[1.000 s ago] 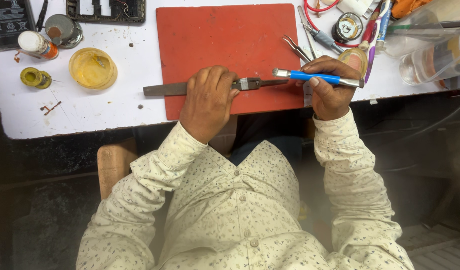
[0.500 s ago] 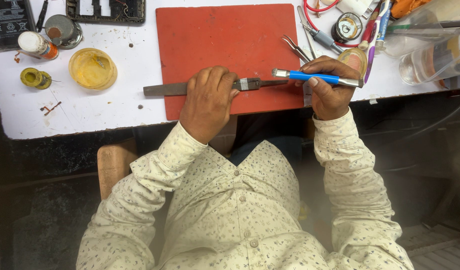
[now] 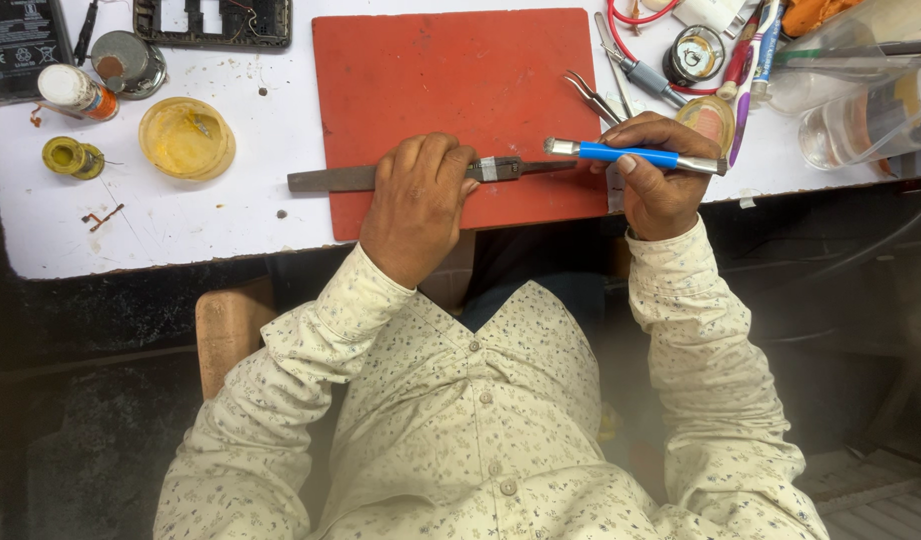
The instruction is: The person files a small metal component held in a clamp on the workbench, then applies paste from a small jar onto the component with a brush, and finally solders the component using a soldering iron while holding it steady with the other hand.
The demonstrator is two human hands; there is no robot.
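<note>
My left hand [image 3: 418,200] grips a long dark metal file [image 3: 331,179] that lies level over the front edge of a red mat [image 3: 461,80]. The file's pointed end reaches right toward a blue-handled tool [image 3: 631,155] with silver ends. My right hand [image 3: 661,180] holds that tool level at the mat's right edge, its silver tip almost meeting the file's point. Both hands rest near the white table's front edge [image 3: 181,250].
Left of the mat sit a round yellow dish [image 3: 187,137], a small solder spool [image 3: 71,157], a little white-capped bottle [image 3: 73,92] and a metal tin [image 3: 127,62]. At the back lie a dark phone frame [image 3: 213,22] and a battery [image 3: 21,45]. Tweezers [image 3: 593,98], several pens and clear jars [image 3: 866,110] crowd the right.
</note>
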